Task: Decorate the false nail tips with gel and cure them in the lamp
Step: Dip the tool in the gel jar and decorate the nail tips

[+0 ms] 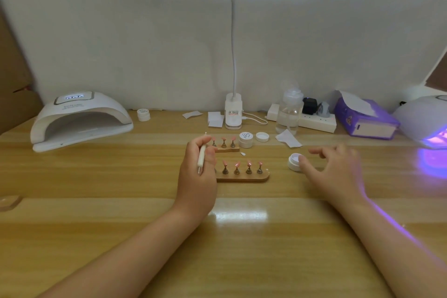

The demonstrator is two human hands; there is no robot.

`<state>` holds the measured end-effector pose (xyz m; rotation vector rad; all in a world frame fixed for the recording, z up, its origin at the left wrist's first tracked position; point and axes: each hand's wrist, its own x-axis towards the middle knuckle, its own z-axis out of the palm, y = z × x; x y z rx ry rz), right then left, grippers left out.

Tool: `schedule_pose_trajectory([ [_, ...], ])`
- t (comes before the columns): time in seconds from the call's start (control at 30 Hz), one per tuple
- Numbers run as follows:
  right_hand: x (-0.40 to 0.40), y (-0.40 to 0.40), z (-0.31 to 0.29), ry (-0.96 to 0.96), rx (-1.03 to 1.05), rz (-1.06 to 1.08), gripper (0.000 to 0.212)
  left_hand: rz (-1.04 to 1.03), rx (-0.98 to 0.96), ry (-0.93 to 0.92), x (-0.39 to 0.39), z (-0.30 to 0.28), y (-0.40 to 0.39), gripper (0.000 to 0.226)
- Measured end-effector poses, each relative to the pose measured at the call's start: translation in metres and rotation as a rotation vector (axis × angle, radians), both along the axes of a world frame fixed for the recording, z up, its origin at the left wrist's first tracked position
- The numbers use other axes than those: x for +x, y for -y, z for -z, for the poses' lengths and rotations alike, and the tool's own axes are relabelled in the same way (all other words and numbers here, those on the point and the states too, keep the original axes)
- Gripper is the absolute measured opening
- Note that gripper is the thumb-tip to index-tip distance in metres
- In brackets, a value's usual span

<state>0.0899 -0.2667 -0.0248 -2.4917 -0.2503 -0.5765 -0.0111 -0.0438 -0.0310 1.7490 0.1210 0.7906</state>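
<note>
- Pink nail tips (236, 165) stand on a wooden holder (242, 178) at mid-table; a second holder (227, 150) with more tips sits just behind it.
- We see the left hand (197, 167) curled round a white tool (201, 158), its long axis running near-to-far, tip end towards the far side. This hand covers the left end of the near holder.
- Right hand (338, 167) has its fingers loosely spread and grips nothing; the thumb touches or nearly touches the open gel pot (295, 161).
- Pot lies right of the near holder, well right of the tool hand, so we judge the right hand is nearer to it by far.
- Next move likely: steady the pot, bring the tool across rightwards to load gel, then back left to the tips.
- Another pot (246, 139) and a loose lid (262, 136) sit behind the holders.
- Lamp (79, 118) is far left, unlit inside; a second lamp (425, 118) far right glows purple.
</note>
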Motion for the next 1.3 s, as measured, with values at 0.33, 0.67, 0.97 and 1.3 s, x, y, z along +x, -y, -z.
schedule_pose_trajectory([
  [0.33,0.004,-0.011,0.007,-0.153,-0.277,0.023,0.057,-0.010,0.066,-0.023,0.001,0.002,0.000,0.017],
  [0.67,0.007,-0.003,0.005,-0.162,-0.059,-0.049,0.033,-0.022,0.098,0.001,0.001,0.002,0.003,0.017],
  [0.97,-0.018,-0.020,-0.003,0.083,0.189,-0.281,0.030,-0.072,0.109,0.188,-0.003,-0.006,-0.001,0.016],
  [1.3,-0.046,-0.045,0.000,0.111,0.046,-0.567,0.029,0.161,0.269,0.291,-0.010,-0.004,0.017,0.022],
])
